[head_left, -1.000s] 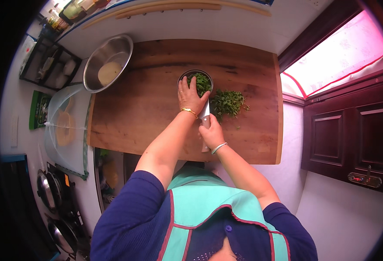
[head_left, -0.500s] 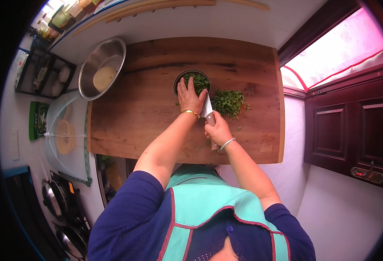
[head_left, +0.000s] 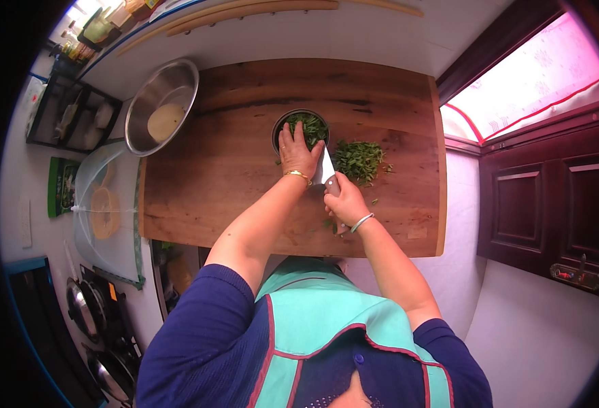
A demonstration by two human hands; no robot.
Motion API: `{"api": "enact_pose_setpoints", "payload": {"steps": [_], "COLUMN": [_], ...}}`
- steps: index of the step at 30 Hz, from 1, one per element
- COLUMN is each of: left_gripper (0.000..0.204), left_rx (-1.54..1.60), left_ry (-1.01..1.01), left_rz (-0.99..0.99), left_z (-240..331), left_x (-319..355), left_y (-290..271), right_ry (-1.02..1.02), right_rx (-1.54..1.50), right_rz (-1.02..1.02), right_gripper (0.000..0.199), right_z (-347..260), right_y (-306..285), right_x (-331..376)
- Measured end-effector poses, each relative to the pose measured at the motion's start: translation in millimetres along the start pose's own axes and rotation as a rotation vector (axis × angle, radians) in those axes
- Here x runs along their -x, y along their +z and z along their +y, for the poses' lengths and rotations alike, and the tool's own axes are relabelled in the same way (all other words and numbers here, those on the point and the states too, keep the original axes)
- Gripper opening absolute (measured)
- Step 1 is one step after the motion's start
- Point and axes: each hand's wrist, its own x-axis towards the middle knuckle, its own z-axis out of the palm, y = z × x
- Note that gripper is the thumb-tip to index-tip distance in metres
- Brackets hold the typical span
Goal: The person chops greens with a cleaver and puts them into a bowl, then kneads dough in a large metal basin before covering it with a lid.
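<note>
My left hand (head_left: 299, 156) lies with its fingers spread over chopped green leaves (head_left: 314, 128) in a small round metal bowl (head_left: 275, 130). The bowl rests on a wooden board (head_left: 218, 163). In my right hand (head_left: 348, 202) is a kitchen knife (head_left: 327, 167), gripped by its handle. Its blade points away from me, close against the bowl's near right side and my left thumb. Just right of the blade is a loose pile of chopped greens (head_left: 359, 163). My left palm and fingers hide part of the bowl.
At the board's far left corner a large steel bowl (head_left: 133, 126) holds a pale round lump of dough (head_left: 166, 122). A mesh food cover (head_left: 119, 231) stands to the left. Rolling pins (head_left: 259, 8) lie along the back. Dark cabinet doors (head_left: 517, 204) are at the right.
My right hand with the knife has shifted very slightly to the right. My left hand stays over the greens in the bowl.
</note>
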Motion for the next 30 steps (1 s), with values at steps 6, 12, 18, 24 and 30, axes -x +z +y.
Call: {"api": "enact_pose_setpoints", "payload": {"steps": [6, 12, 18, 24, 30], "left_gripper": [0.073, 0.072, 0.071, 0.058, 0.033], "left_rx": [-0.04, -0.054, -0.109, -0.215, -0.065], "left_ry": [0.077, 0.124, 0.181, 0.235, 0.523], "left_rz": [0.044, 0.052, 0.03, 0.002, 0.081], "left_z": [-2.7, -9.8, -5.1, -4.9, 10.8], "left_x": [-17.4, -35.2, -37.8, -38.4, -37.7], "left_y": [1.3, 12.0, 6.9, 2.6, -8.1], "right_ry": [0.006, 0.108, 0.106, -0.116, -0.118], "right_rx": [-0.043, -0.083, -0.073, 0.088, 0.001], "right_rz": [-0.053, -0.136, 0.034, 0.582, 0.563], "right_gripper": [0.055, 0.051, 0.052, 0.052, 0.048], "right_z": [0.3, -4.4, 16.2, 81.8, 89.1], "right_y": [-11.9, -32.5, -86.2, -165.2, -204.7], "right_x": [12.9, 52.2, 112.1, 73.5, 2.8]}}
